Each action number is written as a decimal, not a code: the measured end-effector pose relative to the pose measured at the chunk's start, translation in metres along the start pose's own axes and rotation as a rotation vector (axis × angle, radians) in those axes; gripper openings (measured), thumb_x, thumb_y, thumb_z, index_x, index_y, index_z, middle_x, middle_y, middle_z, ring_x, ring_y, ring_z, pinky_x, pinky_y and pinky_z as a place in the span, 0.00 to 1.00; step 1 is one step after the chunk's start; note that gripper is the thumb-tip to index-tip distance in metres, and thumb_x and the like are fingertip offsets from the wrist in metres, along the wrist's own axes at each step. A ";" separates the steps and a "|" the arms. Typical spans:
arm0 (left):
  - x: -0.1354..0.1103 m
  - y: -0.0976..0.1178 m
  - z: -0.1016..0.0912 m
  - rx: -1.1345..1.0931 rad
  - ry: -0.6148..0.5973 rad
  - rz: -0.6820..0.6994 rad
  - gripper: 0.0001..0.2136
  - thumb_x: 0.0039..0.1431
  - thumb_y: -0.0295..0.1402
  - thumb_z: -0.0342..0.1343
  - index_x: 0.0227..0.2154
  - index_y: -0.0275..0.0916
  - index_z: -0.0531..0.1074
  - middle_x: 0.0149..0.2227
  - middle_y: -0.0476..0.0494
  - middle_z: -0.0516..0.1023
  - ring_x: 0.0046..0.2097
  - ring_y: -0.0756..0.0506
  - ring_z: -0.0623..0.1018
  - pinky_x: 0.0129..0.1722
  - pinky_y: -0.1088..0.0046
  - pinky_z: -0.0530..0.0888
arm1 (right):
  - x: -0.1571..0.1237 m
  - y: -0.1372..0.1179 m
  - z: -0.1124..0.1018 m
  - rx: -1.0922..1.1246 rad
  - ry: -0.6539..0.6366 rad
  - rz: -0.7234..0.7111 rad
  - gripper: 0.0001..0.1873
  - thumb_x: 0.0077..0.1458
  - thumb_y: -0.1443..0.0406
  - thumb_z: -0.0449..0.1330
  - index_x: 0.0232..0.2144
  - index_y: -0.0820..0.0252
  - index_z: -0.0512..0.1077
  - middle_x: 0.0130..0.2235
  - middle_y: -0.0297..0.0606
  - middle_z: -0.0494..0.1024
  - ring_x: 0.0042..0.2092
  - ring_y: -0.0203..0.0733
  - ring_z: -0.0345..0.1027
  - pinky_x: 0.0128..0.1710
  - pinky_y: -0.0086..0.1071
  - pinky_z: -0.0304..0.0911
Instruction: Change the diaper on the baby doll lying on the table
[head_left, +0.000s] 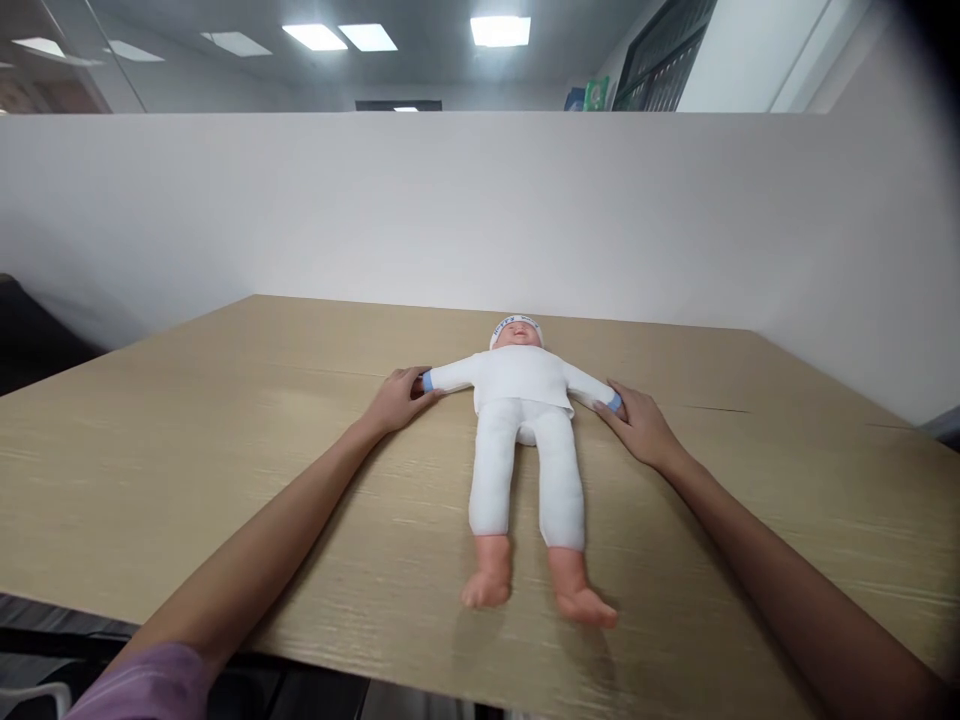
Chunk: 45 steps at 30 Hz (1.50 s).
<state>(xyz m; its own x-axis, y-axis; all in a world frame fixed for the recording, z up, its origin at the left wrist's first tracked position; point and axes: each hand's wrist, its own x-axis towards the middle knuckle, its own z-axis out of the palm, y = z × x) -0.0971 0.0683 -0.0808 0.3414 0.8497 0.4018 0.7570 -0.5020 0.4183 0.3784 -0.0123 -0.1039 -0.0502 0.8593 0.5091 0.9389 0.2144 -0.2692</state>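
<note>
A baby doll (523, 430) in a white suit with blue cuffs and a white cap lies on its back on the wooden table (225, 440), head away from me, bare feet toward me. Its arms are spread out to both sides. My left hand (397, 397) is closed round the end of the doll's arm on the left, at the blue cuff. My right hand (641, 425) rests over the end of the other arm, fingers together and laid on the cuff, covering the doll's hand.
A white partition wall (480, 210) stands along the table's far and right edges. The table's near edge runs across the bottom, with dark floor and a white chair part (30, 692) below at the left.
</note>
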 end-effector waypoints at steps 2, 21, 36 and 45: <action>-0.005 -0.004 -0.005 -0.034 0.033 -0.055 0.26 0.66 0.53 0.53 0.54 0.37 0.76 0.50 0.36 0.82 0.52 0.35 0.77 0.55 0.59 0.72 | -0.006 0.012 0.000 0.017 0.010 0.013 0.30 0.69 0.50 0.47 0.60 0.64 0.71 0.55 0.54 0.80 0.55 0.58 0.73 0.58 0.52 0.66; -0.002 -0.006 -0.013 -0.112 0.042 -0.361 0.17 0.65 0.47 0.51 0.41 0.42 0.79 0.41 0.44 0.84 0.44 0.41 0.79 0.47 0.64 0.71 | -0.011 0.039 -0.002 -0.063 0.073 0.181 0.16 0.61 0.58 0.52 0.36 0.59 0.77 0.40 0.50 0.82 0.40 0.54 0.72 0.45 0.47 0.66; 0.002 -0.007 -0.012 -0.114 0.012 -0.380 0.16 0.66 0.45 0.49 0.40 0.42 0.78 0.42 0.44 0.83 0.46 0.40 0.79 0.51 0.63 0.69 | -0.010 0.037 0.000 -0.006 0.111 0.209 0.12 0.59 0.62 0.54 0.40 0.57 0.76 0.41 0.46 0.83 0.39 0.51 0.73 0.43 0.44 0.67; 0.003 -0.008 -0.011 -0.117 0.006 -0.383 0.17 0.66 0.46 0.48 0.41 0.42 0.78 0.43 0.43 0.84 0.46 0.40 0.78 0.50 0.63 0.70 | -0.010 0.036 0.000 0.051 0.141 0.211 0.11 0.58 0.62 0.55 0.39 0.57 0.75 0.42 0.47 0.82 0.39 0.51 0.72 0.43 0.44 0.68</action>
<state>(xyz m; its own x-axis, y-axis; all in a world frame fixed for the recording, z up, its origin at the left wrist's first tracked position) -0.1086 0.0728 -0.0738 0.0434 0.9782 0.2032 0.7604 -0.1643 0.6283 0.4127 -0.0134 -0.1188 0.1962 0.8153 0.5448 0.9049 0.0635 -0.4209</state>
